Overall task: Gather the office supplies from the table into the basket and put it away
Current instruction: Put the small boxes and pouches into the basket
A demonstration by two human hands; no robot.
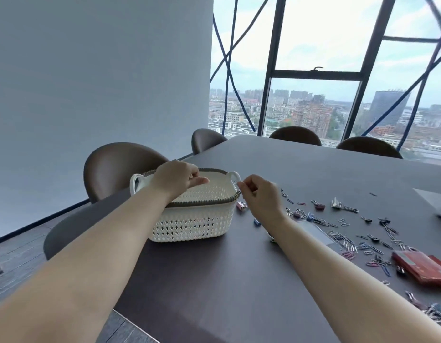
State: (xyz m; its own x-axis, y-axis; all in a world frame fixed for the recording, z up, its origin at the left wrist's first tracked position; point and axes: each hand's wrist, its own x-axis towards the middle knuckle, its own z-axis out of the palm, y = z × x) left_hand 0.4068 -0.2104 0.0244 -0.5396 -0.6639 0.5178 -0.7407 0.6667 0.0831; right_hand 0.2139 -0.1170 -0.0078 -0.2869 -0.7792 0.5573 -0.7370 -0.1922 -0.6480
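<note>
Scattered paper clips (370, 248) and binder clips (343, 206) litter the table's (239, 280) right side: light, slippery wire, best pinched singly or swept together. Farther in, the right hand (260, 194) pinches what looks like one small clip (235, 182) at the rim of the white basket (194, 219), near the left edge. The left hand (178, 177) hovers over its opening, fingers curled; whether they hold anything is unclear. Stiff and light, the basket should lift by its end handles (136, 181).

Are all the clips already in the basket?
No: many clips lie scattered on the table to the right of the basket.
</note>
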